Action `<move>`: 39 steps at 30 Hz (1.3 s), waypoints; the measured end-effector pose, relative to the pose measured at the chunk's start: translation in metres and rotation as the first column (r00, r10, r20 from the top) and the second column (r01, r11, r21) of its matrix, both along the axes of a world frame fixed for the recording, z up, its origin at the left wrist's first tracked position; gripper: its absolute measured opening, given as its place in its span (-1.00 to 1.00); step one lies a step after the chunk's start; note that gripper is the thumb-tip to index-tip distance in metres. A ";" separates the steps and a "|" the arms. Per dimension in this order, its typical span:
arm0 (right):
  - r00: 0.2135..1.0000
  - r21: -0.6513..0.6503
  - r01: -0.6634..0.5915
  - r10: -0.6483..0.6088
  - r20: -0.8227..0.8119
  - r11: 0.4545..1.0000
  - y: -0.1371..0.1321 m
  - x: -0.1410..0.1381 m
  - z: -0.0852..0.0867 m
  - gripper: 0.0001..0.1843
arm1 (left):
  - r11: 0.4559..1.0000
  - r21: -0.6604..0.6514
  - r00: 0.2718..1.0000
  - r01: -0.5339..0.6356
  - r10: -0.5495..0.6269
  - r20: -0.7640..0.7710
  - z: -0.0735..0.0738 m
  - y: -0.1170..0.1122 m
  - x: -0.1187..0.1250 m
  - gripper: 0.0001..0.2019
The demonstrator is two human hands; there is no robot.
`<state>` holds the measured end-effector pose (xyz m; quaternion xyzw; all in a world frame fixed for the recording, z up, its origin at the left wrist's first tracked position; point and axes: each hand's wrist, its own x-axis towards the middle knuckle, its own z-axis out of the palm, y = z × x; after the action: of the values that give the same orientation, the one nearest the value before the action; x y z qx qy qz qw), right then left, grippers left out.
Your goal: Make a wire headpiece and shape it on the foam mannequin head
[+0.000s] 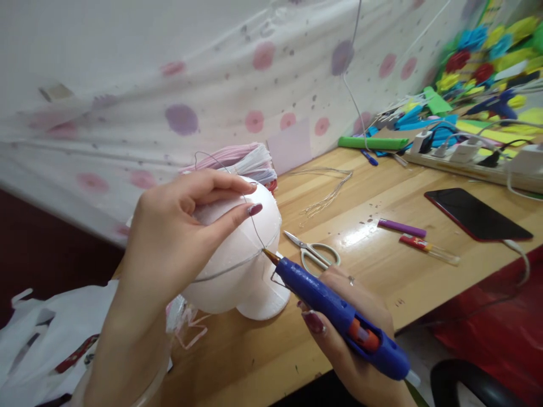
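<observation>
My left hand [178, 232] rests on top of a white foam ball [241, 249], fingers curled over it and pinching a thin wire [250, 217] against its surface. The ball sits on a white foam base [265, 297] on the wooden desk [382, 271]. My right hand [352, 333] grips a blue hot glue gun [339, 311] with an orange trigger. Its brass nozzle touches the ball's right side where the wire crosses a seam line.
Small scissors [314, 253] lie just right of the ball. A purple marker [401, 228], a red-capped tube [428, 249], a dark phone [477, 215], loose wires [326, 195], a power strip [466, 155] and colourful paper [487, 51] fill the right. A dotted cloth [212, 85] hangs behind.
</observation>
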<state>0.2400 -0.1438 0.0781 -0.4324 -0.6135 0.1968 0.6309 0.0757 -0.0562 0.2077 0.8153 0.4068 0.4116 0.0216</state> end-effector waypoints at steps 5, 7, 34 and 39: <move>1.000 0.000 -0.007 0.007 0.002 1.000 -0.001 -0.002 -0.001 -0.70 | 1.000 0.024 1.000 0.007 -0.007 0.009 0.000 0.001 0.001 -0.81; 1.000 0.006 0.007 -0.007 -0.007 1.000 0.000 -0.003 -0.001 -0.69 | 0.999 0.034 1.000 0.014 -0.014 0.010 0.000 0.001 0.001 -0.81; 0.999 0.014 0.018 -0.019 0.040 1.000 0.000 0.001 0.001 -0.61 | 0.999 -0.014 0.999 -0.038 0.037 -0.037 0.003 -0.002 0.000 -0.80; 1.000 0.003 -0.006 0.006 0.021 1.000 0.000 0.002 0.002 -0.60 | 0.999 -0.009 0.999 -0.035 0.034 -0.040 0.002 -0.003 0.000 -0.81</move>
<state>0.2421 -0.1438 0.0801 -0.4318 -0.6216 0.1930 0.6244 0.0760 -0.0588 0.2099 0.8161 0.4231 0.3936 0.0103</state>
